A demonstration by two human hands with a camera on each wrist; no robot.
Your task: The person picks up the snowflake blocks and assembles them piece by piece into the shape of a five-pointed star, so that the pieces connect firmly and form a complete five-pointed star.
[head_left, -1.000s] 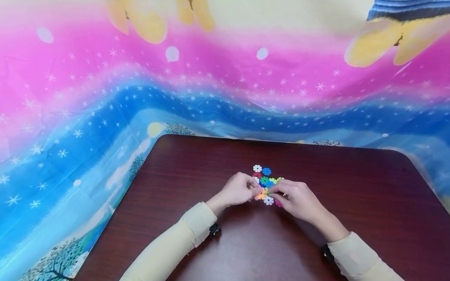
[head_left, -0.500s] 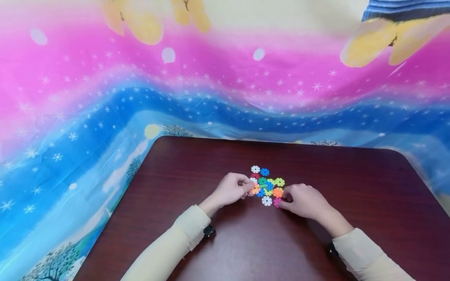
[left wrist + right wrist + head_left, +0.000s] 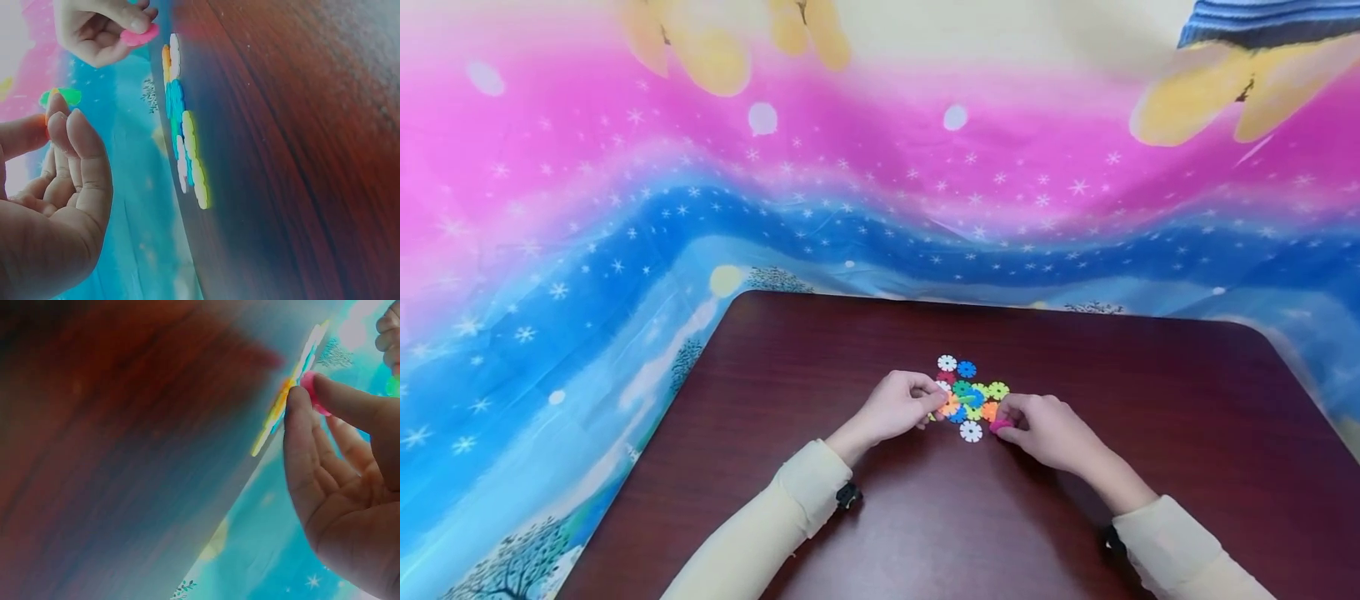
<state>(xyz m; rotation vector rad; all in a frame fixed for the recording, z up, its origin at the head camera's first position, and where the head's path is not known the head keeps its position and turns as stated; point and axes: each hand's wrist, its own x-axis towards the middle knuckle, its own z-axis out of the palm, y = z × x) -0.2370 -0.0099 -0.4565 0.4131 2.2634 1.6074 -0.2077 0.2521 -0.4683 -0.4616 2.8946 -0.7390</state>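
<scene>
My left hand [image 3: 895, 407] pinches an orange notched plastic disc [image 3: 951, 406] between thumb and fingertips. A green disc [image 3: 70, 96] sticks out from it edge-on, slotted into the orange one. To the right, my right hand [image 3: 1047, 429] pinches a pink disc [image 3: 140, 36] between thumb and forefinger, raised above the table in the left wrist view. Between and behind the hands lie several more snowflake discs, among them a white one [image 3: 971, 431], a yellow-green one [image 3: 997, 390] and a second orange one [image 3: 990, 411] next to the right fingertips.
The dark wooden table [image 3: 820, 350] has rounded far corners. At the back of the disc group lie a white disc [image 3: 947, 363] and a blue disc [image 3: 966, 368]. A colourful printed cloth [image 3: 865, 192] hangs behind the table.
The right hand has left the orange and green discs, moved right and picked up the pink disc from the table. The left hand has shifted slightly left with the joined discs.
</scene>
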